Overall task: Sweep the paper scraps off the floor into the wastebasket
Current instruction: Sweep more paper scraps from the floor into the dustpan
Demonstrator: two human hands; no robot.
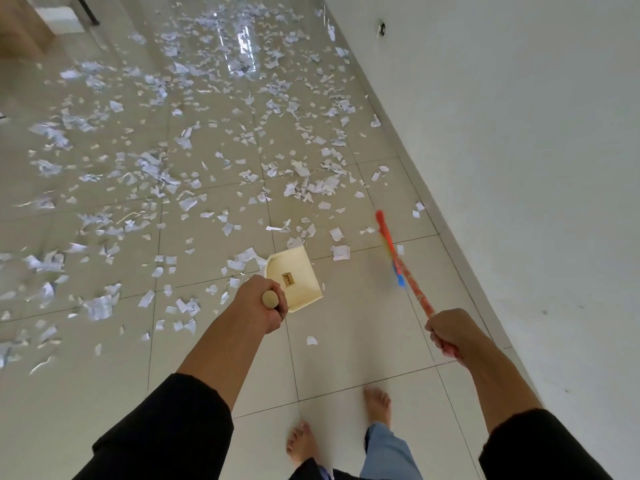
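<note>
I stand barefoot on a glossy beige tiled floor (pixel 346 358) with a plain white wall (pixel 519 133) running along my right side, meeting the tiles at a pale skirting strip. Torn white paper scraps (pixel 194 174) lie scattered thickly across the tiles ahead and to my left, thinning out toward my feet; a few lie close to the wall's base. At the far left corner a light wooden piece of furniture (pixel 24 32) stands on the floor. I see no wastebasket from here.

My left hand (pixel 258 304) reaches forward, fingers curled tight round the rounded end of the handle of a cream dustpan (pixel 298 275), whose pan hangs tilted below my fist with its mouth toward the scraps. My right hand (pixel 448 329) grips the red patterned handle of a broom (pixel 398 261); the shaft slants forward and left, and its head, blurred, shows orange and blue near the floor just beside the dustpan. Both sleeves are black.

The tiles around my feet hold only one stray scrap (pixel 311 340). The wall hems me on the right, while the floor opens wide to the left.
</note>
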